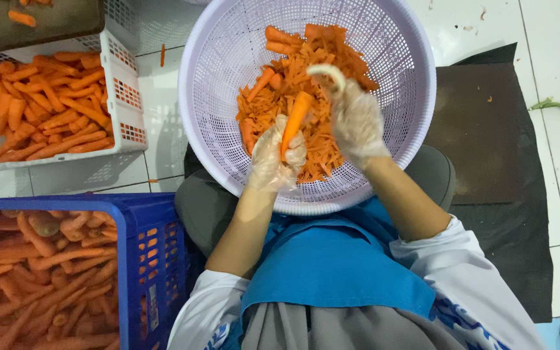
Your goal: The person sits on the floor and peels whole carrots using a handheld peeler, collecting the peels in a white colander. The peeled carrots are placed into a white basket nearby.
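My left hand (275, 159), in a clear plastic glove, grips a peeled orange carrot (296, 116) that points up and away over a round white perforated basket (215, 71). My right hand (356, 122), also gloved, holds a white peeler (327, 72) near the carrot's tip. The basket rests on my lap and holds a heap of carrot peelings with a few whole carrots (332, 48) at its far side.
A blue crate (157, 259) full of unpeeled carrots stands at lower left. A white crate (121, 97) of peeled carrots sits at upper left on the white tiled floor. A dark mat (494, 136) lies to the right, with a green scrap (555, 107) beyond it.
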